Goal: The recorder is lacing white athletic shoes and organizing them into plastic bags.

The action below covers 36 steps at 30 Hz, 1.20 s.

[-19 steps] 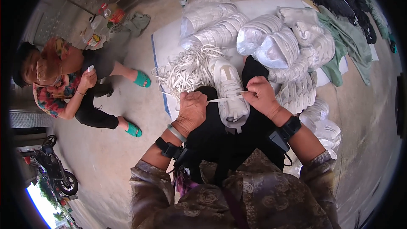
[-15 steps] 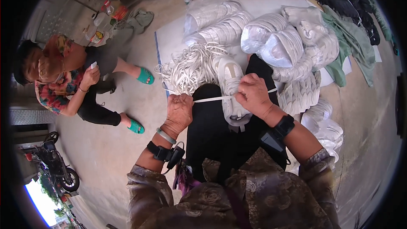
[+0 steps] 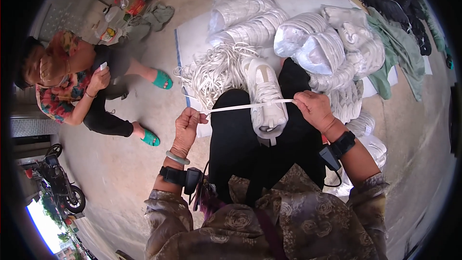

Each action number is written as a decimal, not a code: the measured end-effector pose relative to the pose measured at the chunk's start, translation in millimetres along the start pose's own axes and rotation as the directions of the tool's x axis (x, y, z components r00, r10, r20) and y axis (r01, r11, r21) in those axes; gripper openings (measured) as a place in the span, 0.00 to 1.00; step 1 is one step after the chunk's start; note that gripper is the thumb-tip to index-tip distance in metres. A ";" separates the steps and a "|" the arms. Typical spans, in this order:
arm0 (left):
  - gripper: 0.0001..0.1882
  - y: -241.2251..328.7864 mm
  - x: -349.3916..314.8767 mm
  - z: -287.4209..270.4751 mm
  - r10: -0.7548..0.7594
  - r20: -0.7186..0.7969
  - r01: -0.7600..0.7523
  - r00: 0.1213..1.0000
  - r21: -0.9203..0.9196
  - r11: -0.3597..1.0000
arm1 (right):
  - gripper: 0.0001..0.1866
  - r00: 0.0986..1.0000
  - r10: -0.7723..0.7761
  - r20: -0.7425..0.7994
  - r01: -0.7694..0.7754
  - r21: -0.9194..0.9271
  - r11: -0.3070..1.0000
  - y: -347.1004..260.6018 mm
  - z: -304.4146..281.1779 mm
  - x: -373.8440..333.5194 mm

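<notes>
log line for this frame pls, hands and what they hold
left hand: grips lace end | right hand: grips other end | lace: taut across white shoe on lap | nearby: lace pile

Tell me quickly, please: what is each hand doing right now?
Left hand: closed, pinching one end of the white shoelace.
Right hand: closed, pinching the other end, lace taut across the white shoe.

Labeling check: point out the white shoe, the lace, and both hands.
white shoe (image 3: 266,97), head view, laced upper.
lace (image 3: 240,107), head view, taut middle.
left hand (image 3: 186,125), head view, knuckles.
right hand (image 3: 314,108), head view, back.
</notes>
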<state>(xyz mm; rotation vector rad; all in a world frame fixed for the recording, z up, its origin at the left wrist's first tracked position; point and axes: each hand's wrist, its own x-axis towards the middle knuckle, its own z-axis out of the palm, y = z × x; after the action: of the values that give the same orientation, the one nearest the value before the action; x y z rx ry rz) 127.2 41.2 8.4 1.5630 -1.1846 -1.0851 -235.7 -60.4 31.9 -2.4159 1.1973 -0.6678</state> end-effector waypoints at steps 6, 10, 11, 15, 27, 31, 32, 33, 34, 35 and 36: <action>0.09 7.0 0.0 -20.8 0.022 0.039 -0.033 0.999 0.321 0.946 | 0.05 0.984 -0.074 0.160 0.080 -0.030 0.996 -4.1 -3.5 -3.4; 0.08 7.0 2.9 -29.1 0.259 0.299 -0.393 0.918 0.612 0.686 | 0.06 0.971 -0.101 0.218 0.152 -0.232 0.961 -3.8 -9.2 -9.3; 0.08 7.9 4.2 -31.1 0.392 0.398 -0.559 0.829 0.589 0.584 | 0.06 0.971 -0.113 0.210 0.167 -0.258 0.952 -2.7 -10.5 -10.2; 0.09 17.4 22.8 -41.1 0.326 0.241 -0.383 0.914 0.777 0.499 | 0.07 0.983 -0.103 0.152 0.140 -0.263 0.954 2.8 -8.2 -12.9; 0.11 6.9 57.2 -23.7 0.414 0.015 -0.257 0.910 0.805 0.535 | 0.07 0.999 0.036 -0.003 -0.036 -0.184 0.982 15.4 0.9 -15.8; 0.10 -19.7 10.8 -38.5 0.213 0.173 -0.263 0.962 0.804 0.534 | 0.07 1.000 0.017 0.026 -0.013 -0.138 0.990 24.3 -5.8 -36.9; 0.10 -27.8 0.8 -46.2 0.151 0.229 -0.274 0.961 0.834 0.478 | 0.07 0.997 0.036 0.067 -0.025 -0.158 0.987 33.3 -13.7 -46.0; 0.10 -35.9 -6.9 -57.1 0.148 0.228 -0.271 0.962 0.836 0.477 | 0.07 0.994 0.042 0.100 -0.025 -0.168 0.986 44.4 -23.1 -55.9; 0.10 -43.6 -12.9 -71.6 0.119 0.177 -0.212 0.977 0.869 0.446 | 0.07 0.986 0.103 0.134 -0.071 -0.228 0.971 58.1 -34.5 -66.6; 0.10 -51.1 -18.5 -88.2 0.117 0.129 -0.167 0.985 0.895 0.414 | 0.07 0.979 0.138 0.148 -0.095 -0.270 0.958 73.9 -48.5 -78.5; 0.09 -58.0 -22.8 -106.5 0.169 0.090 -0.156 0.981 0.889 0.431 | 0.07 0.977 0.180 0.118 -0.140 -0.287 0.948 90.7 -64.3 -91.4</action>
<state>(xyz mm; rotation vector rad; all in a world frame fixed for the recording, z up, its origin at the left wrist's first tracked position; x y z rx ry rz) 238.4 87.3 -18.6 2.1382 -2.0555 -0.2189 -377.9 -45.4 15.6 -2.4998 1.4919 -0.2877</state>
